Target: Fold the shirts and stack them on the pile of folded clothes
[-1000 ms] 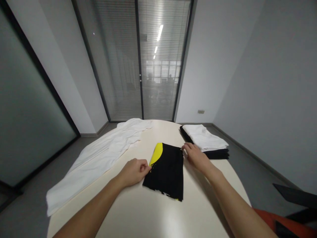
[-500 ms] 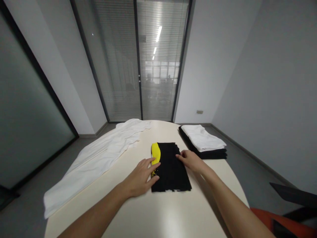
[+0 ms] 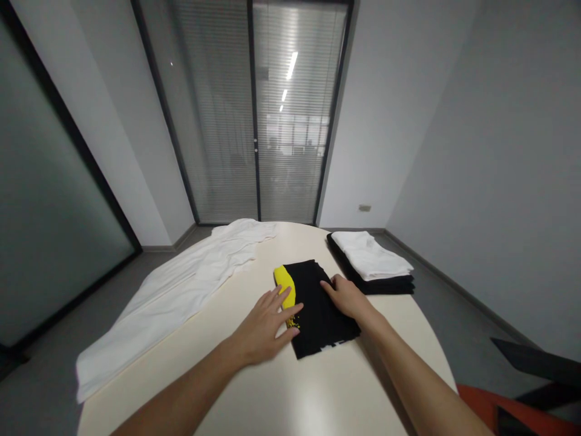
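Note:
A folded black cloth (image 3: pixel 318 303) with a yellow patch along its left side lies slightly turned on the table. My left hand (image 3: pixel 267 327) rests on its left edge with the fingers spread, over the yellow part. At the cloth's right edge is my right hand (image 3: pixel 347 297), its thumb side on top and the other fingers curled at the edge, partly hidden; it grips the cloth there.
Long white cloth (image 3: pixel 181 284) lies spread along the left of the cream table (image 3: pixel 254 393). At the back right is a stack of folded black cloths (image 3: pixel 390 284) topped by a white one (image 3: pixel 372 255). A red and black chair (image 3: pixel 485 406) stands at the lower right.
The black cloth has turned anticlockwise, its near edge swinging to the right. My left hand has moved slightly right with it, and the fingers of my right hand have bent more around the edge.

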Motion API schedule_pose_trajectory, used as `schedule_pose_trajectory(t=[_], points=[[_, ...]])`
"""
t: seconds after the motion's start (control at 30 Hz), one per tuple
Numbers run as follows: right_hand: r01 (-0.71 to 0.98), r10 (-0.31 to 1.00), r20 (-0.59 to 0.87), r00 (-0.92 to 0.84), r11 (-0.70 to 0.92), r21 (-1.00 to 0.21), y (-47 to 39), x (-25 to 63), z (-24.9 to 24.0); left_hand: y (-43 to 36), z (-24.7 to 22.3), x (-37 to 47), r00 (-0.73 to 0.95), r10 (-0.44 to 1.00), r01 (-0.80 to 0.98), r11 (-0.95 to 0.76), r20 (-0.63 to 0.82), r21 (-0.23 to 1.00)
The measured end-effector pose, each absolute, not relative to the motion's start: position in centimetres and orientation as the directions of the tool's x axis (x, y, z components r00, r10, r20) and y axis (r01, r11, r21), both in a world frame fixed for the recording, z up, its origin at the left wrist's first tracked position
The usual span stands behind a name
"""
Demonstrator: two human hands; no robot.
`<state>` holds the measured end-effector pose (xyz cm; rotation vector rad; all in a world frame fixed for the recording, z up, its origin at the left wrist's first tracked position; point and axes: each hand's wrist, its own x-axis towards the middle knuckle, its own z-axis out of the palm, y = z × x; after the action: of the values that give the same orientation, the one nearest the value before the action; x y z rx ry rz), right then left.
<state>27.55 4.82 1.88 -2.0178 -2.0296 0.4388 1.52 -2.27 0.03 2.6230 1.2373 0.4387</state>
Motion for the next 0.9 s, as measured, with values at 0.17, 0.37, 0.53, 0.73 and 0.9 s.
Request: schedule_pose_trajectory(t=[0.17, 0.37, 0.53, 0.73, 0.9], points=[[0.901, 0.999, -0.036, -0.027, 0.008, -0.434, 4.8, 27.6, 2.1, -1.0, -0.6, 0.9, 0.557, 0.817, 0.752, -0.572, 0.148, 0.328], [0.873, 0.999, -0.012, -0.034, 0.024, -0.487, 5.0, 27.7, 1.7, -0.9, -0.6, 0.9, 0.53, 0.824, 0.752, -0.566, 0.201, 0.337], [0.862, 0.999, 0.023, -0.034, 0.041, -0.506, 5.1, 28.0, 1.4, -1.0, -1.0, 0.9, 0.511, 0.842, 0.76, -0.537, 0.173, 0.366], [0.864, 0.993, 0.118, -0.031, 0.085, -0.496, 5.6, 29.2, 3.7, -0.5, -2.2, 0.6, 0.425, 0.884, 0.799, -0.468, 0.195, 0.378], [0.901, 0.97, 0.226, -0.09, 0.176, -0.397, 7.0, 29.5, 7.8, -0.5, -2.3, 0.5, 0.439, 0.875, 0.791, -0.485, 0.206, 0.373]])
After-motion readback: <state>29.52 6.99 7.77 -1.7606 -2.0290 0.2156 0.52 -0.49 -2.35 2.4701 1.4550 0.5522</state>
